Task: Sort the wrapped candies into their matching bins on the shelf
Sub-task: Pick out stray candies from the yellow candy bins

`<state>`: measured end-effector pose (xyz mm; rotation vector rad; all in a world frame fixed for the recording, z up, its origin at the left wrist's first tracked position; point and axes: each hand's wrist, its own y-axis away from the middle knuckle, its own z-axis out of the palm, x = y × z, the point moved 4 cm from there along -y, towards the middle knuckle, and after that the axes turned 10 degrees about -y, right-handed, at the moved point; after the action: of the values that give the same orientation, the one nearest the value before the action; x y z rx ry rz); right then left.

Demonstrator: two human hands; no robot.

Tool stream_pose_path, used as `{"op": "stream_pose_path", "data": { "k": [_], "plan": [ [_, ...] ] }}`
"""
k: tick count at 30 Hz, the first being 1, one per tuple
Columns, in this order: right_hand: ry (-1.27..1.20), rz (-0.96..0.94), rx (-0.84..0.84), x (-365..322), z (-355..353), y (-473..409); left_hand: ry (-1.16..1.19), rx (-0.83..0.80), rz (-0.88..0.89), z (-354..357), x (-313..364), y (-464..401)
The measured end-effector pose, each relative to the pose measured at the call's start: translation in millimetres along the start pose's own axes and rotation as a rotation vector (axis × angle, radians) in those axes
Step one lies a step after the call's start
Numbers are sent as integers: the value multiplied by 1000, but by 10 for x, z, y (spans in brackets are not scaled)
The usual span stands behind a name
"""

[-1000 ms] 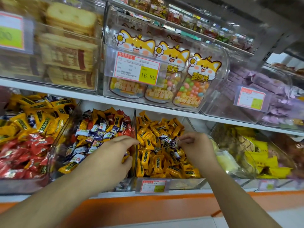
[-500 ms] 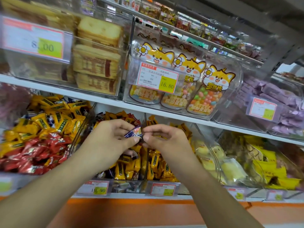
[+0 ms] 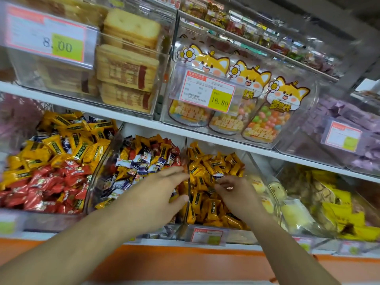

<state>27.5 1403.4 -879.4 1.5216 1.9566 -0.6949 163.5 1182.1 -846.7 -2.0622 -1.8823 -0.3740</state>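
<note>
Three clear bins of wrapped candies stand on the lower shelf. The left bin (image 3: 12,204) holds yellow and red ones. The middle bin (image 3: 96,182) holds a mix of blue-and-white, yellow and red. The right bin (image 3: 186,153) holds mostly yellow candies (image 3: 207,210). My left hand (image 3: 160,194) hovers with straight fingers over the middle bin's right side, by the divider, holding nothing. My right hand (image 3: 232,196) reaches into the yellow bin with its fingers curled. Its fingertips are just below a blue-and-white candy (image 3: 218,175) lying on the heap. Whether they pinch anything is unclear.
Above, clear bins hold biscuit packs (image 3: 127,66) and fox-topped jars of coloured sweets (image 3: 265,122), with price tags (image 3: 207,90) on the fronts. A bin of purple packets (image 3: 349,128) is at the right. Yellow bagged snacks (image 3: 333,206) fill the bin right of the yellow candies.
Half a second ago both hands held a blue candy between them. Now the left hand is empty with straight fingers over the middle bin. The right hand is back in the yellow bin.
</note>
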Motion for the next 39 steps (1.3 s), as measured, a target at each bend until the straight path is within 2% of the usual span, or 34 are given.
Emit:
{"op": "stream_pose_path", "data": {
  "k": [7,10,15,23,31,39],
  "plan": [
    [-57,73,-151,151,-6,-85,-8,-32,33,159,30,-23],
    [-20,82,-158,185,-31,-96,-13,-21,34,171,18,-37],
    [-131,120,-142,193,-48,-117,-23,-3,28,178,35,-36],
    [-94,100,-163,144,59,-118,-19,3,37,178,38,-35],
    [-96,3,-7,73,-15,-31,-23,20,37,167,24,-48],
    [-208,47,93,-33,-154,43,-22,30,47,126,48,-29]
  ]
}}
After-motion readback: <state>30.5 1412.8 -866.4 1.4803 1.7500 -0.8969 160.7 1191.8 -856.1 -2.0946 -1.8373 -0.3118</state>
